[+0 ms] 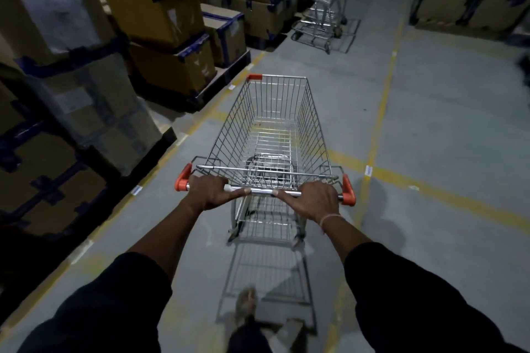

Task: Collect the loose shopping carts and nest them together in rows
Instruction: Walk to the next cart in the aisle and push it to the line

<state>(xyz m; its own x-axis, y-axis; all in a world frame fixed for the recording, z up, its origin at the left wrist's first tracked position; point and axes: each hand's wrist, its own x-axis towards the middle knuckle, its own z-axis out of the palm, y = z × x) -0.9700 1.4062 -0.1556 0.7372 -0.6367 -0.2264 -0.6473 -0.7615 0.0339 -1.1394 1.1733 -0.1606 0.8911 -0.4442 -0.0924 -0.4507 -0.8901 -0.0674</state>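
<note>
Both hands, left hand (207,190) and right hand (311,200), hold a closed grip spaced apart on the handle bar (262,191) of the empty cart (271,126), steering it squarely along the aisle toward the nested row (324,6) well ahead.

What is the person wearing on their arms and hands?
Both arms have dark, nearly black sleeves pushed up, so the forearms are bare. The left hand and the right hand wear no gloves. A thin, pale band goes around the right wrist. No rings or watch can be seen.
</note>
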